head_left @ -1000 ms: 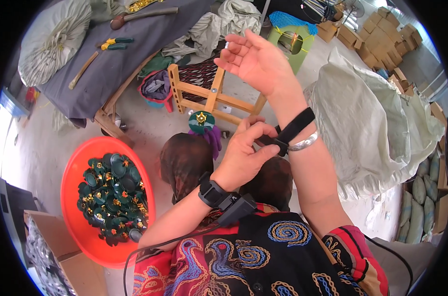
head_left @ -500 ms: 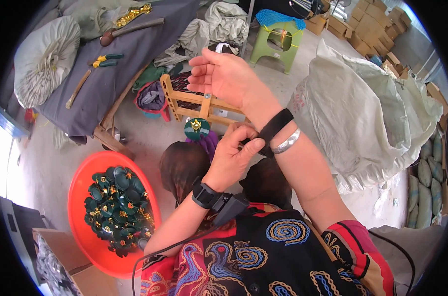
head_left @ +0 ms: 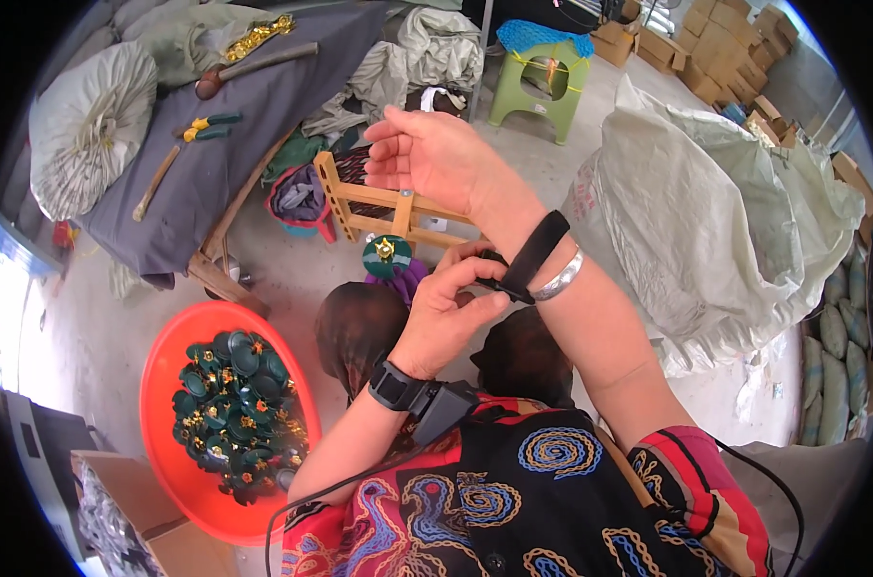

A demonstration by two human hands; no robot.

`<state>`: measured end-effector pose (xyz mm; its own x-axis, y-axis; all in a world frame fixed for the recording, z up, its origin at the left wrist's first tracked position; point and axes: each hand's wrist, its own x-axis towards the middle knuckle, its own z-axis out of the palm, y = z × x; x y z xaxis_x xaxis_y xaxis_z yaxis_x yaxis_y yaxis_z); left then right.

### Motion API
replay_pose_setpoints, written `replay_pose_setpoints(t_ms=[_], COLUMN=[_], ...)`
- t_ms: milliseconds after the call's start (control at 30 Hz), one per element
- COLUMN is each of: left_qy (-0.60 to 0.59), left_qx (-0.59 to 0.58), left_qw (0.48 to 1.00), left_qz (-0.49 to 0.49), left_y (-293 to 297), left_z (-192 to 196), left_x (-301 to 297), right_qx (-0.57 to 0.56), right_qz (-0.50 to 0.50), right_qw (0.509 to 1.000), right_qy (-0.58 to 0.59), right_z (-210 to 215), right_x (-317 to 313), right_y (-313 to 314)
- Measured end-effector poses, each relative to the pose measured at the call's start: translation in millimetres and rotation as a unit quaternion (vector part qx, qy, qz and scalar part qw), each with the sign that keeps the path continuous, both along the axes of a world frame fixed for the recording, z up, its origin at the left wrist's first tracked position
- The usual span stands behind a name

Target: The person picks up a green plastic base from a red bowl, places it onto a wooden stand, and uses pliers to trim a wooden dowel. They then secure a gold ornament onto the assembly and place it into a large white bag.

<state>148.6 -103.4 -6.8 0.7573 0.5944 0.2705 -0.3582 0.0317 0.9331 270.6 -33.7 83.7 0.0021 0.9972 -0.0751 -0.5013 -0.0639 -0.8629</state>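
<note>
My right hand [head_left: 434, 162] is raised, palm toward me, with nothing in it and its fingers loosely bent and apart. A black strap [head_left: 540, 252] goes round that wrist, next to a silver bangle [head_left: 559, 276]. My left hand [head_left: 446, 313] pinches the strap's end at the inner side of the right wrist. On my left wrist sits a black band with a dark device [head_left: 443, 411] and a cable. Beyond my hands stands a wooden frame [head_left: 404, 207], and a green disc with a gold star-like piece [head_left: 385, 252] is at its near end.
A red basin [head_left: 157, 404] full of green discs with gold pieces stands at the left. Pliers [head_left: 208, 126] and a hammer [head_left: 258, 67] lie on the grey-covered table [head_left: 263, 106]. A large pale sack [head_left: 686, 221] is at the right, a green stool [head_left: 542, 91] behind.
The left fingers have shifted slightly on the strap, and its end now shows more between them. The view has moved a little; the right arm stays nearly in place.
</note>
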Motion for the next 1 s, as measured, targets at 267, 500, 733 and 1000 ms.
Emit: replay_pose_setpoints(t_ms=[267,500,733,1000], left_qy=[0.029,0.134,0.19,0.165], left_qx=[-0.024,-0.039,-0.152,-0.232], left_qw=[0.997,0.981,0.967,0.957], left_qz=[0.067,0.133,0.081,-0.048], left_y=[-3.4,-12.1,-23.1,-11.8], left_z=[-8.0,10.9,6.1,-7.0], left_x=[13.8,16.0,10.7,16.9], right_qx=[-0.003,0.086,0.118,0.13], right_qz=[-0.03,-0.101,-0.168,-0.176], right_qw=[0.996,0.95,0.808,0.896], right_qy=[-0.081,-0.283,-0.552,-0.386], right_z=[-11.2,-28.8,-67.0,-72.6], right_x=[0.9,-5.6,-24.7,-4.7], right_y=[1.9,19.1,5.2,15.6])
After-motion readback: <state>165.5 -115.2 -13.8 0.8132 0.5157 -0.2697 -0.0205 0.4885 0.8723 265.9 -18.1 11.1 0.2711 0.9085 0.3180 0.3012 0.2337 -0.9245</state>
